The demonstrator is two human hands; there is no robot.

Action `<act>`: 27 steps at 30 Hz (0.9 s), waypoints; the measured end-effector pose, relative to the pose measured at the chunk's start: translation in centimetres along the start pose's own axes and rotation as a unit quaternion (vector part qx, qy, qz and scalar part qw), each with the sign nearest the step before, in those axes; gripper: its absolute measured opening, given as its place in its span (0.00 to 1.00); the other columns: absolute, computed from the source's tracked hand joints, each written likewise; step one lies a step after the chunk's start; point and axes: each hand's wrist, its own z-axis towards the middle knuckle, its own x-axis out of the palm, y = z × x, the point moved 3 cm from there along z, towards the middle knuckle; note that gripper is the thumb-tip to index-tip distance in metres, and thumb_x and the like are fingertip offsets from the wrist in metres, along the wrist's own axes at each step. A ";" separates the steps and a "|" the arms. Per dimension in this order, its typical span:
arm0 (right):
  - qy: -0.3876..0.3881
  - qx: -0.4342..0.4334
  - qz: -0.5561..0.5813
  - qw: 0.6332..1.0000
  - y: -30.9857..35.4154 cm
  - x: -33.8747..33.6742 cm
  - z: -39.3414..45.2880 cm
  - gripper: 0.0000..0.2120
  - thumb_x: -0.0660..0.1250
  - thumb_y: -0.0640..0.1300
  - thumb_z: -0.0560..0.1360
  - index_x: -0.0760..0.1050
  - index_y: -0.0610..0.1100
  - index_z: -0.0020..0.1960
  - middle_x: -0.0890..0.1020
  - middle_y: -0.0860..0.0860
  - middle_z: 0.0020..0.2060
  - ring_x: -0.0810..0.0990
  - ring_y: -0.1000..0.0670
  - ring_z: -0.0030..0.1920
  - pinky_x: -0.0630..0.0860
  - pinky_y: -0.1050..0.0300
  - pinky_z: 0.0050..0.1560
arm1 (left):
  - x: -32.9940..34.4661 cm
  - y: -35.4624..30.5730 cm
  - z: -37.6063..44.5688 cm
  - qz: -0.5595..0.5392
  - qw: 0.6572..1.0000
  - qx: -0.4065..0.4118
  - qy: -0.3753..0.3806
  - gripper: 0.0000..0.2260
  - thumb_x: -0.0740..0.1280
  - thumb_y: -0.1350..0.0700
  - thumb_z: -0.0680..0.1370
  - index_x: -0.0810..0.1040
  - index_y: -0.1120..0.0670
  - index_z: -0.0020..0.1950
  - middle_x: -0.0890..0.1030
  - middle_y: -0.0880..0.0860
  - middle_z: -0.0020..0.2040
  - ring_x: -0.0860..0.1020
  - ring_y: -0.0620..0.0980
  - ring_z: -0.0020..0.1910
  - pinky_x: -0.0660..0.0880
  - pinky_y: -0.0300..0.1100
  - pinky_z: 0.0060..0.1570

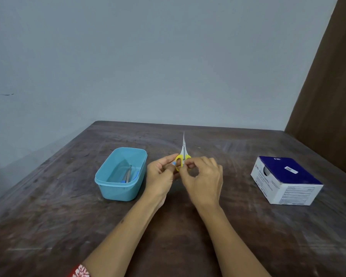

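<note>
1 head camera looks forward-down, seemingly near table (48, 216).

Yellow-handled scissors (183, 154) with silvery blades; a light blue tub (121, 173); a navy-and-white box (286, 179); a dark brown, streaked counter (48, 206); a red-and-white patterned sleeve (79, 271).

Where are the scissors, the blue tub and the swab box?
scissors (183, 148), head view, on the blades above the yellow handles.
blue tub (118, 191), head view, on its near outer wall.
swab box (300, 176), head view, on its dark blue top.

Scissors (183, 151) between tub (108, 183) and box (288, 176)
</note>
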 end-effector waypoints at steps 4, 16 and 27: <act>0.000 -0.017 -0.012 1.000 0.0 0.2 -0.1 0.06 0.67 0.50 0.67 0.79 0.49 0.36 0.80 0.55 0.32 0.75 0.51 0.37 0.64 0.57 0.42 | -0.1 0.0 0.1 0.009 1.000 -0.001 -0.006 0.09 0.63 0.67 0.77 0.80 0.58 0.51 0.84 0.51 0.39 0.83 0.44 0.37 0.80 0.36 0.37; -0.021 0.047 -0.055 0.997 -0.7 -0.1 0.2 0.03 0.67 0.43 0.72 0.79 0.48 0.45 0.82 0.53 0.39 0.77 0.47 0.44 0.65 0.52 0.46 | 0.4 -0.2 -0.4 0.095 0.994 0.035 0.038 0.11 0.61 0.66 0.78 0.79 0.60 0.56 0.84 0.52 0.44 0.83 0.47 0.44 0.80 0.40 0.46; 0.002 0.110 0.042 0.993 -0.6 -0.2 0.0 0.07 0.70 0.39 0.71 0.79 0.49 0.45 0.82 0.55 0.39 0.80 0.50 0.42 0.68 0.54 0.51 | 0.2 -0.6 -0.4 0.064 0.995 0.071 0.002 0.10 0.61 0.68 0.78 0.79 0.59 0.55 0.84 0.51 0.43 0.83 0.44 0.43 0.80 0.35 0.42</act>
